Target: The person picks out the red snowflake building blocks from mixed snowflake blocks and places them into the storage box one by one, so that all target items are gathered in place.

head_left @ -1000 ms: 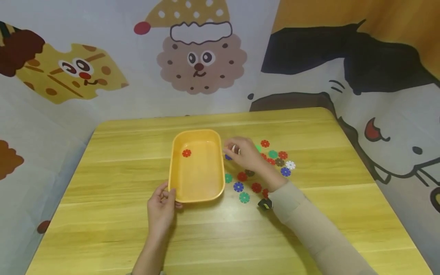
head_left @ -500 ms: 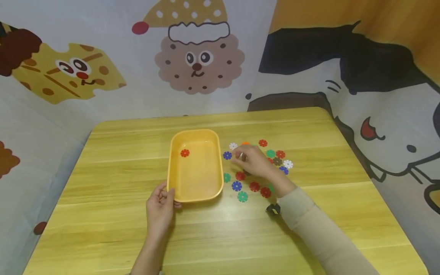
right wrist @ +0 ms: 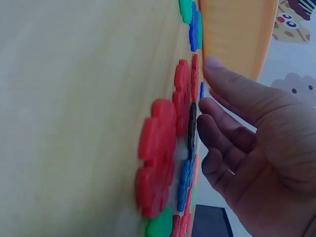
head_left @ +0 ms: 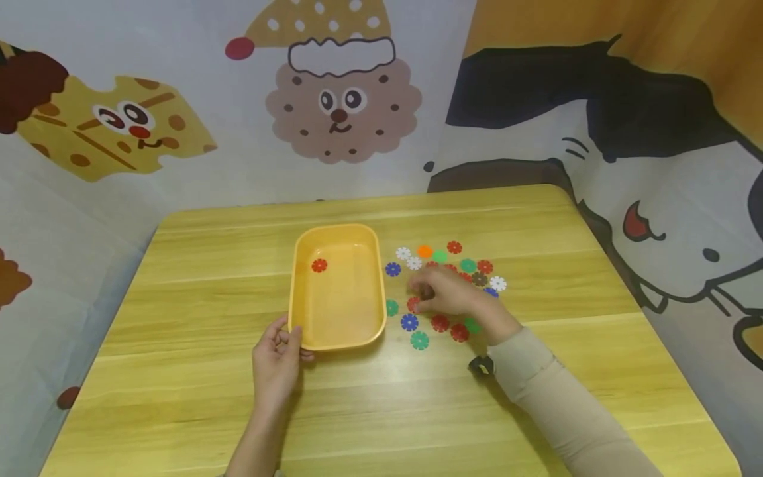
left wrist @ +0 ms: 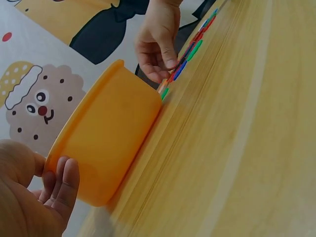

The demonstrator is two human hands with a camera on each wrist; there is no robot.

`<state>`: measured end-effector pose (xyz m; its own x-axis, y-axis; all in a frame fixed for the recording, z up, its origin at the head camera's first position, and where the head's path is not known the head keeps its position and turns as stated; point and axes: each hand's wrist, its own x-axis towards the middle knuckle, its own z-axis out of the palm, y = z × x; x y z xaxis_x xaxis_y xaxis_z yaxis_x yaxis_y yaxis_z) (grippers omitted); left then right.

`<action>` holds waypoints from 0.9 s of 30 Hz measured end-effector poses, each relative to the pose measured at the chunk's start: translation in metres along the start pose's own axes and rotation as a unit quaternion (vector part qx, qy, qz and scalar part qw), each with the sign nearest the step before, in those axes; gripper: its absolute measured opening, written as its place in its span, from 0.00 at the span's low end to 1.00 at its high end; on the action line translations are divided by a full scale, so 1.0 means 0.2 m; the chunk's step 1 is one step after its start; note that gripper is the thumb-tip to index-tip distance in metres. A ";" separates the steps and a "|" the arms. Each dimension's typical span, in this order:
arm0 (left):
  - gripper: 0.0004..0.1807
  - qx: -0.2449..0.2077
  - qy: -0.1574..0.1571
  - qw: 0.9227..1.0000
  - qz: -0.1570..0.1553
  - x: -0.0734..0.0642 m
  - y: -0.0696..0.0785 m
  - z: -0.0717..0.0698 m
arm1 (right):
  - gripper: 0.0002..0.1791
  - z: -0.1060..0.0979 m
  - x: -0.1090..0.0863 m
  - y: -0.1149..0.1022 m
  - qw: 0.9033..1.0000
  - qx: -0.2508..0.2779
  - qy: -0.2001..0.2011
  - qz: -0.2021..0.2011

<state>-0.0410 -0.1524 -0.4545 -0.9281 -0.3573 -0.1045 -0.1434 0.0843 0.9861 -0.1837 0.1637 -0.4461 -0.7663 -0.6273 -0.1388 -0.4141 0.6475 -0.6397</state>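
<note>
My left hand (head_left: 277, 364) holds the near left corner of a yellow plastic tray (head_left: 346, 311), thumb at the rim and fingers against the outer wall. One red snowflake-shaped plastic disc (head_left: 319, 265) lies inside. To the tray's right my right hand (head_left: 447, 291) is low over scattered notched discs, its fingers loosely bent. In the right wrist view the thumb and fingers are apart with nothing between them; the thumb tip is right at a red disc (right wrist: 195, 74), and a dark disc (right wrist: 192, 126) lies by the fingers. The palm hides some discs from the head view.
Around the right hand lie white (head_left: 403, 254), blue (head_left: 409, 322), green (head_left: 420, 340) and orange discs (head_left: 425, 252), plus several red ones. A black object (head_left: 480, 366) is at the right cuff. The wooden table (head_left: 197, 291) ends at a cartoon-printed cloth (head_left: 238, 132).
My right hand has moved away from the tray's right edge, rightward and nearer to me, uncovering white, blue and orange discs. The left hand and tray stay put.
</note>
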 end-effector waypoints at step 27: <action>0.20 0.001 -0.012 1.000 -0.009 -0.01 0.00 -0.01 | 0.14 0.01 0.03 -0.03 0.998 0.013 -0.045 0.034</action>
<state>-0.0391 -0.1530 -0.4548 -0.9333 -0.3363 -0.1263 -0.1620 0.0805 0.9835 -0.1856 0.1550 -0.4438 -0.7447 -0.6194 -0.2486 -0.3493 0.6791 -0.6456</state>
